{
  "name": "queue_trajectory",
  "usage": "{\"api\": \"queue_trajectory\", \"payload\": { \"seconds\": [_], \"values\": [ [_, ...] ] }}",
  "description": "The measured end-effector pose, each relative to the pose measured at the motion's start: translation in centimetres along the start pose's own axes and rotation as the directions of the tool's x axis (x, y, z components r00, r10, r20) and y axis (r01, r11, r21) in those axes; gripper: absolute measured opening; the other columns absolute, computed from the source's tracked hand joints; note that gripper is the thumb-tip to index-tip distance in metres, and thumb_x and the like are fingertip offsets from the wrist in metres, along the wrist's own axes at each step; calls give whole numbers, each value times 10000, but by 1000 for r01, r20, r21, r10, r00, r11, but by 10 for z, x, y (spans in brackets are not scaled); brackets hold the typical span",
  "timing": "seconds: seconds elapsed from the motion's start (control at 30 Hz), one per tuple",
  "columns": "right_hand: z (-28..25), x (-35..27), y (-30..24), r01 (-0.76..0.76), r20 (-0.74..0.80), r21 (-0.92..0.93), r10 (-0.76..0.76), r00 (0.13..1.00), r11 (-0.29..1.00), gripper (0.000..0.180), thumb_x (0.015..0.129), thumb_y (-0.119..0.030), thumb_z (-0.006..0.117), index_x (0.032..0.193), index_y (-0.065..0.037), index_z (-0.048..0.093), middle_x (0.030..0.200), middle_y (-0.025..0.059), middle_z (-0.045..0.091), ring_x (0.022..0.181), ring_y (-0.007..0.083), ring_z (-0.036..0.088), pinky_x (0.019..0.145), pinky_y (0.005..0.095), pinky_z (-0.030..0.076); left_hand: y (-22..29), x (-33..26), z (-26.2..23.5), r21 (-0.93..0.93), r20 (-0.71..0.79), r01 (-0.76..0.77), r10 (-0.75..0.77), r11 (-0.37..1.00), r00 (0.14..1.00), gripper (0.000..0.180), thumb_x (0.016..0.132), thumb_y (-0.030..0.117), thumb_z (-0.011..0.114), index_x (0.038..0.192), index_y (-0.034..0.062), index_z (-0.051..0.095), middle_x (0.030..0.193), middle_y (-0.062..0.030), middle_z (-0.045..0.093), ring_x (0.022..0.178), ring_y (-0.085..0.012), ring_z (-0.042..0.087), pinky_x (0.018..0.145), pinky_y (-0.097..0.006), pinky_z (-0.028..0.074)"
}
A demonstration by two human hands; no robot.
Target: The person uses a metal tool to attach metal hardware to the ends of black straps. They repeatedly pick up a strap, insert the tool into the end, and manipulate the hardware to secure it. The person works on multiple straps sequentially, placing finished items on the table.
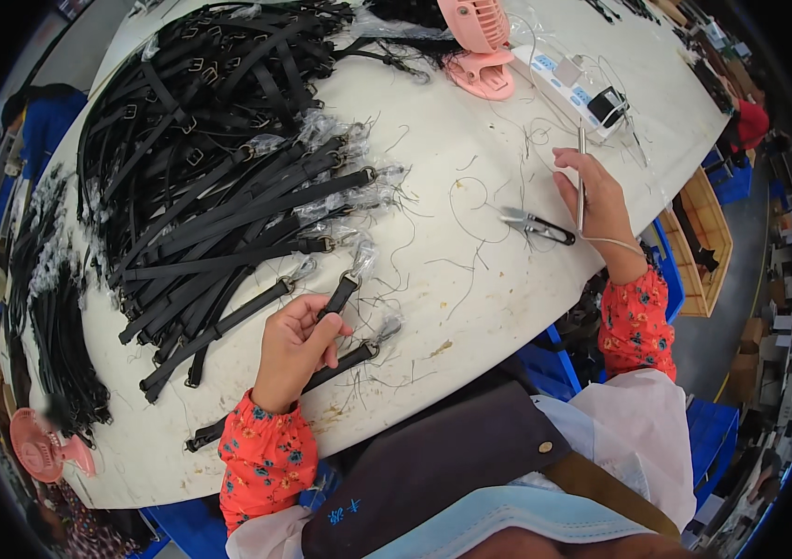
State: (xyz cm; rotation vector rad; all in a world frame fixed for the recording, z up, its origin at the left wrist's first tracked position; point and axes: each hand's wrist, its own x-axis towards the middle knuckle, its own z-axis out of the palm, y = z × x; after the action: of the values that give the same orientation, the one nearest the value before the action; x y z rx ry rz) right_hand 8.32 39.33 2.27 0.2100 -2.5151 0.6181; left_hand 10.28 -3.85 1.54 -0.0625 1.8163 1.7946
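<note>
While my left hand (295,347) pinches the black strap (338,296), angled toward the frame's upper right, my right hand (596,200) grips a thin metal tool (581,177) there.

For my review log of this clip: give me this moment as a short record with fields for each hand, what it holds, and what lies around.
left hand: pinches a short black strap near its metal ring
right hand: holds a thin metal rod upright
between hands: thread snips lying on the white table
table left: big pile of black straps
table far edge: pink fan
loose threads: scattered on the table
</note>
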Motion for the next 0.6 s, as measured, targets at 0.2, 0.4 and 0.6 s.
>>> {"api": "queue_trajectory", "payload": {
  "seconds": [0.2, 0.4, 0.6],
  "values": [
    [-19, -7, -35, 193, 340, 68, -204, 918, 979, 296, 816, -147, 811, 1043, -104, 626, 1076, 83, 711, 970, 320, 622, 853, 407, 494, -2, -2, -2, -13, -3, -10, 10, 1000, 1000, 194, 1009, 124, 630, 1144, -15, 624, 889, -66, 725, 542, -42, 564, 450, -175, 377],
    [-5, -34, -72, 229, 444, 94, -246, 861, 969, 326, 772, -57, 776, 1064, -61, 631, 927, 116, 620, 902, 340, 609, 743, 419, 512, 0, -4, -2, -51, 9, -23, 23, 998, 1000, 193, 1008, 115, 635, 1154, -10, 626, 894, -70, 722, 540, -37, 545, 451, -178, 361],
    [-3, -41, -66, 87, 473, -21, -67, 878, 996, 459, 709, 102, 648, 1140, -53, 634, 875, 111, 593, 812, 314, 629, 706, 400, 515, -6, 0, -4, -87, 44, -48, 52, 995, 998, 200, 1006, 102, 643, 1163, -20, 619, 909, -86, 721, 541, -40, 532, 480, -183, 399]
  ]
}}
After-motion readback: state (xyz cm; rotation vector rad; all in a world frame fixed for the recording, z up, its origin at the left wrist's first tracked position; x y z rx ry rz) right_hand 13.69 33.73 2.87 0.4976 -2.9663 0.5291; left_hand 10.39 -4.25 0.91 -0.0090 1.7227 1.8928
